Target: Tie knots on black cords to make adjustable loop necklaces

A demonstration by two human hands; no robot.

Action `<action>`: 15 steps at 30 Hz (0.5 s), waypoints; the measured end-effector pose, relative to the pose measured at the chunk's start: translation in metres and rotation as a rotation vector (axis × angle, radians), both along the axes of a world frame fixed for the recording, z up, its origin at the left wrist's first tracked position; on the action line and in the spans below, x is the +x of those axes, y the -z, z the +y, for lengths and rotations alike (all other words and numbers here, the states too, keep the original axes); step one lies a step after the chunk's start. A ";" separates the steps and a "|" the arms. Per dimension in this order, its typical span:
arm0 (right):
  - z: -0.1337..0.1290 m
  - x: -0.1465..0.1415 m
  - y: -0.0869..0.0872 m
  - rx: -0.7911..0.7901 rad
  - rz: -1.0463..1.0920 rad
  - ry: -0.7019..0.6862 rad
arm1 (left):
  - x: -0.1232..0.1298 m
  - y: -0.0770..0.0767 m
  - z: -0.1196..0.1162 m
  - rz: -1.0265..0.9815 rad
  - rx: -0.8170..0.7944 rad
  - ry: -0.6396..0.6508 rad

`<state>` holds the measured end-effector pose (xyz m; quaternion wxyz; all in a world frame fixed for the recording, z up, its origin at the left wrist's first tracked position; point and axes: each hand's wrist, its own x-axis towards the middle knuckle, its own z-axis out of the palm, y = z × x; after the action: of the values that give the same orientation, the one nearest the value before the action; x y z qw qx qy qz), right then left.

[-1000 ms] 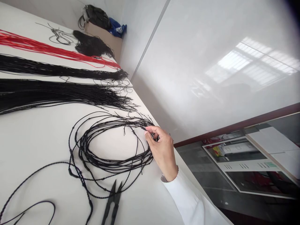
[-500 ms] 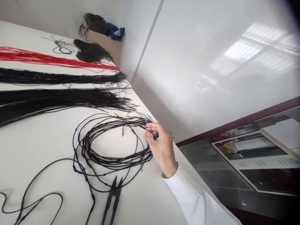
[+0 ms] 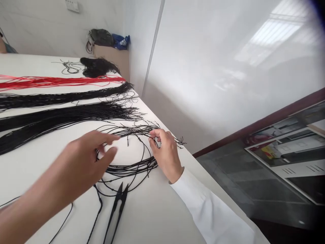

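Note:
My right hand (image 3: pixel 164 154), in a white sleeve, pinches several thin black knotted cords at the top of a loose coil (image 3: pixel 127 171) lying on the white table (image 3: pixel 157 210). Some cord ends stick out past my fingers towards the table edge. My left hand (image 3: pixel 83 162) hangs over the coil's left side, its fingers apart and holding nothing. It hides part of the coil. Black thread snips (image 3: pixel 115 206) lie just below the coil, with their blades towards it.
Long bundles of black cord (image 3: pixel 63 115) and red cord (image 3: pixel 50 82) lie across the table's far part, beside a tangled black bunch (image 3: pixel 98 67). A cardboard box (image 3: pixel 111 59) with a bag on it stands beyond. A white wall panel (image 3: pixel 203 84) rises past the table edge.
My left hand has come in from the lower left over the coil. My right hand still pinches the cords, and the view has turned, leveling the table.

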<state>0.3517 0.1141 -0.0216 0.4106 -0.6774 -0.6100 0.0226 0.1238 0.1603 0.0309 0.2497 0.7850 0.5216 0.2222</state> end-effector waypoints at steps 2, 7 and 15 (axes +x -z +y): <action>0.000 -0.001 0.001 0.003 0.000 -0.009 | 0.035 -0.001 0.016 0.000 -0.055 0.140; 0.001 -0.001 0.000 0.007 0.000 -0.013 | 0.091 0.009 0.042 -0.012 -0.080 0.329; 0.001 0.001 -0.003 -0.044 0.013 -0.004 | 0.097 0.016 0.046 -0.048 -0.106 0.331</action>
<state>0.3528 0.1153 -0.0182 0.3998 -0.6849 -0.6078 0.0412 0.2208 0.2062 0.0153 0.3364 0.8402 0.3903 0.1691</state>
